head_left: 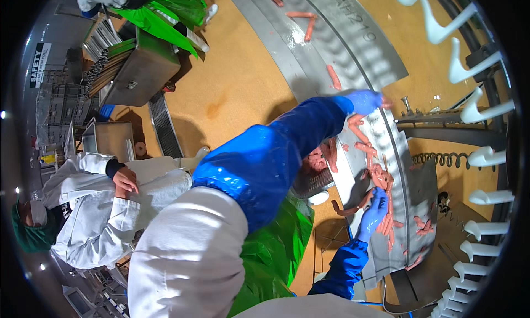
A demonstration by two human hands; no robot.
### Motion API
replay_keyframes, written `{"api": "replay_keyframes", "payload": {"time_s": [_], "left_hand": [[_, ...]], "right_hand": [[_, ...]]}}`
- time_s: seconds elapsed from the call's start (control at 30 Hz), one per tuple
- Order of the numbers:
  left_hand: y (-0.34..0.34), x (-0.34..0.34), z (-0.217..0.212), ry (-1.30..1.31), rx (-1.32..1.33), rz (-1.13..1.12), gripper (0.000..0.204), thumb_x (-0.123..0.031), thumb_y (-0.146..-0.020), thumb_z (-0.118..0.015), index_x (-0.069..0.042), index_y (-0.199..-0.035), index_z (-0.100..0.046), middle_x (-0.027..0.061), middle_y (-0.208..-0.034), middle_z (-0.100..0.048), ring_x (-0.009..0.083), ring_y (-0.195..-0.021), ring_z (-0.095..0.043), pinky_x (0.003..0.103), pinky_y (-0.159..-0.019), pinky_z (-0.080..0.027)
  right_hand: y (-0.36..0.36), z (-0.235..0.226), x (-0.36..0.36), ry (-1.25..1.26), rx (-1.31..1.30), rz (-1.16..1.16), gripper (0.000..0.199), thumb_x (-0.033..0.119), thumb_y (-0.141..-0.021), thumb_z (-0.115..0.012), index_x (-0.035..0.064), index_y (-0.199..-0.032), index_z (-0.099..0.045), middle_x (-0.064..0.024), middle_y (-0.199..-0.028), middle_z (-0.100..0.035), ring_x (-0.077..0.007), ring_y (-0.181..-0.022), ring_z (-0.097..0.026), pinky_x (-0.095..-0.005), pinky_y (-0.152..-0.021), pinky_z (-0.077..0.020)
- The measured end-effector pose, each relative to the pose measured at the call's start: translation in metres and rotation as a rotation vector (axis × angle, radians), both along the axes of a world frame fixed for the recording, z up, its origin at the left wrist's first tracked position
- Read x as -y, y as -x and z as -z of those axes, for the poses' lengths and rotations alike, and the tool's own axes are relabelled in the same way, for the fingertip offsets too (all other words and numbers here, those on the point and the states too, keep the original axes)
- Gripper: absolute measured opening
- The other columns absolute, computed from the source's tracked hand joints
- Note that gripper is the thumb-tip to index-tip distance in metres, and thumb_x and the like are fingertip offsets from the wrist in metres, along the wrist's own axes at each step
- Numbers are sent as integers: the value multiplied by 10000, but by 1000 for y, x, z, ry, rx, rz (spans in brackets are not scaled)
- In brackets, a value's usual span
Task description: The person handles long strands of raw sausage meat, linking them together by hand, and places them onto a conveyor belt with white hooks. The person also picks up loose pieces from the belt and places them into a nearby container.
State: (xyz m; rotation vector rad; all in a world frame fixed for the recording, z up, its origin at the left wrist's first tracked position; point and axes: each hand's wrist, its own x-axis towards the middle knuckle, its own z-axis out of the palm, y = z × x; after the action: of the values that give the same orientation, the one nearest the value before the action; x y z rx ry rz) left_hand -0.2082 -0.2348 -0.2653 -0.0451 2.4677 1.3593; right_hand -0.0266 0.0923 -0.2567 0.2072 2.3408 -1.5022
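Blue-sleeved arms reach over the curved steel conveyor (pixel 381 69); the right hand (pixel 374 212) pinches one sausage (pixel 353 206) from the heap of sausages (pixel 383 185) mid-conveyor — lifting it clear; the left hand (pixel 365 101), farther up the conveyor, curls over links, its grasp unclear; white hooks (pixel 486 158) line the conveyor's outer side; a seated co-worker (pixel 94 207) waits well off it.

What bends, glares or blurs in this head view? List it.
Head view: fisheye bends the metal chute and the row of white hooks toward a black rim; glare streaks the blue sleeve; the left hand looks slightly blurred; the right hand and sausages stay fairly sharp.
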Motion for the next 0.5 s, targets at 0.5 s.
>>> {"api": "replay_keyframes", "payload": {"time_s": [0.5], "left_hand": [[-94, -19, -194, 512, -330, 1059, 342, -454, -816, -641, -146, -922, -748, 109, -823, -717, 325, -774, -678, 432, -695, -514]], "right_hand": [[52, -57, 93, 90, 144, -221, 242, 262, -986, -458, 59, -1021, -584, -11, -862, -542, -119, -767, -488, -257, -693, -412]]}}
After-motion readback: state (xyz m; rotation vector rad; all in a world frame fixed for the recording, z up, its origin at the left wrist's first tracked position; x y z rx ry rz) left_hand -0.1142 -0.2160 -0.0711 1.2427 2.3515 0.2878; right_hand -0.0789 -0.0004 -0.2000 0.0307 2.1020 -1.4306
